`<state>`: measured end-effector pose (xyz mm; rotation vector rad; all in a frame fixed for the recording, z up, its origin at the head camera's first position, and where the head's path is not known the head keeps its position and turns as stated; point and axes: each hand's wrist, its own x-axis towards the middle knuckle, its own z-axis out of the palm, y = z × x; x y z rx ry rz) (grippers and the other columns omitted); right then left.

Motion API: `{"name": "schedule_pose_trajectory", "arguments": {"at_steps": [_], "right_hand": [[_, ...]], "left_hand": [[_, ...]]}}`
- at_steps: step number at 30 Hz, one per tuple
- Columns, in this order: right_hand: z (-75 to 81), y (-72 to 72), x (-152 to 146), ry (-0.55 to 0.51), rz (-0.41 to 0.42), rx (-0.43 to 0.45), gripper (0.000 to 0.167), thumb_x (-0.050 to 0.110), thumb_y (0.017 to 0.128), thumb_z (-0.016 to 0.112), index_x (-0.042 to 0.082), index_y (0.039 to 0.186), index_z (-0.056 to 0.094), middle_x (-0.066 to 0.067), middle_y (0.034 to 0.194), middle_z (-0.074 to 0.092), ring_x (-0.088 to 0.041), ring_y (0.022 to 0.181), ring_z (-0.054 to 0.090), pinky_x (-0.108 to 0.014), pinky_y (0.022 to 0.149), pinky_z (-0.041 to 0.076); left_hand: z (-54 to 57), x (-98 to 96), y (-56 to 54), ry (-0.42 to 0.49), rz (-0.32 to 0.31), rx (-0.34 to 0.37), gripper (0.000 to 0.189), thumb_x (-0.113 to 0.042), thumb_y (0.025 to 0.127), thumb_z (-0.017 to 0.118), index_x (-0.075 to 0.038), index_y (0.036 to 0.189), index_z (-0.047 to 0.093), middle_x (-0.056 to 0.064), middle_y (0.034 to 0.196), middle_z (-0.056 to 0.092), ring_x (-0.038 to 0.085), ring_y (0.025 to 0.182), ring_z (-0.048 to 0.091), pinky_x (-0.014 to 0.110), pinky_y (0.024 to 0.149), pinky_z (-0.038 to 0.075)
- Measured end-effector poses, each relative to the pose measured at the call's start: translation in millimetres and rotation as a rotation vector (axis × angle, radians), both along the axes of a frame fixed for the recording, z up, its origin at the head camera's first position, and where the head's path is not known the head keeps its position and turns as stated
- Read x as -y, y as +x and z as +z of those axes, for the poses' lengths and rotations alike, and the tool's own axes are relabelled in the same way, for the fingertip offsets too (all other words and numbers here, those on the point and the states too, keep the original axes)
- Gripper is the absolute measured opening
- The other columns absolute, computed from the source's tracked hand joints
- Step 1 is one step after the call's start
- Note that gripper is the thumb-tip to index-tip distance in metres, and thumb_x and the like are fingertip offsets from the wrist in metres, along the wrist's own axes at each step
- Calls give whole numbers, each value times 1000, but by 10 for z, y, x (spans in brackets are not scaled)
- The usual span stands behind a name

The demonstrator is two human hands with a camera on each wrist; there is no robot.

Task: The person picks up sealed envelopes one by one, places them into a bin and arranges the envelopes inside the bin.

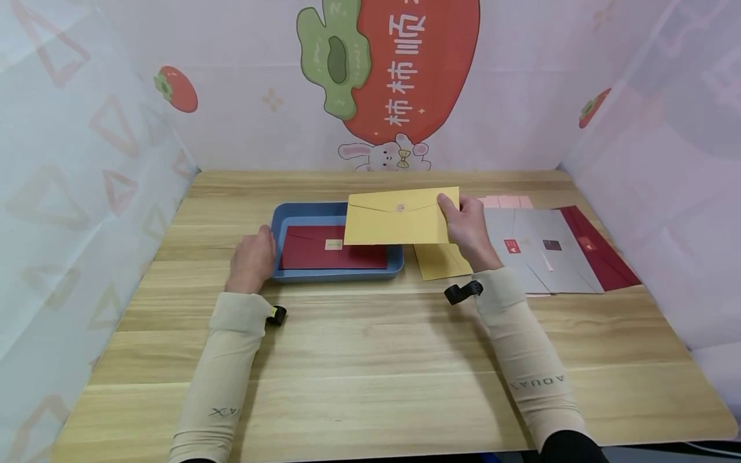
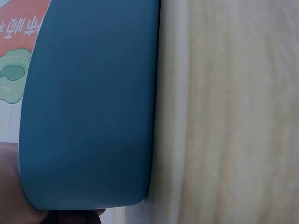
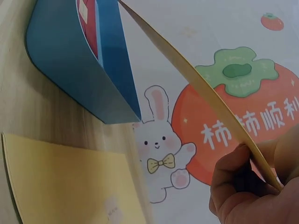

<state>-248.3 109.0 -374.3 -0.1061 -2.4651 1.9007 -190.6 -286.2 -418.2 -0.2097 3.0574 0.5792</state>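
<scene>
My right hand (image 1: 467, 226) pinches a yellow envelope (image 1: 399, 222) by its right end, thumb on the front face. The envelope is raised over the right part of a blue tray (image 1: 336, 275); in the right wrist view the held envelope (image 3: 205, 88) appears nearly edge-on. Inside the tray lies a dark red envelope (image 1: 307, 254) with a pale label, partly covered in the head view. My left hand (image 1: 253, 258) grips the tray's left end, its fingers partly hidden behind the wall. Another yellow envelope (image 1: 440, 262) lies on the table, below my right hand.
Grey envelopes (image 1: 535, 247) with small seals overlap on the right of the wooden table (image 1: 370, 360). A dark red envelope (image 1: 602, 254) sticks out from under them, and pink paper (image 1: 509, 202) shows behind. Printed cloth (image 1: 249, 83) walls in the back and sides.
</scene>
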Motion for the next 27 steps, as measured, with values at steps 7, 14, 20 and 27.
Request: {"name": "schedule_pose_trajectory", "arguments": {"at_steps": [7,14,20,27], "right_hand": [[-2,-9,127,14,10,13,39,35,109,57,-3,114,68,2,82,67,-6,65,67,-22,58,55],[11,-20,237,45,18,-4,35,31,110,56,-2,108,69,2,80,66,-7,64,65,-22,56,53],[0,-31,358,56,39,-29,30,27,109,58,5,88,62,4,71,58,-6,58,57,-22,52,45],[-26,-22,500,96,100,16,40,31,111,54,9,77,55,5,61,48,-9,52,48,-24,48,37]], "left_hand": [[-5,6,-14,-6,-8,1,33,-22,115,31,5,118,50,39,105,64,55,94,67,62,76,54],[5,0,-17,-1,-2,7,34,-22,115,30,5,121,50,39,107,64,55,96,67,62,75,54],[16,-9,-21,-7,1,14,34,-22,115,30,5,122,50,39,108,64,55,97,67,62,77,54],[21,-16,-16,-7,-2,16,34,-21,115,31,6,123,50,38,106,65,52,93,67,61,77,55]]}}
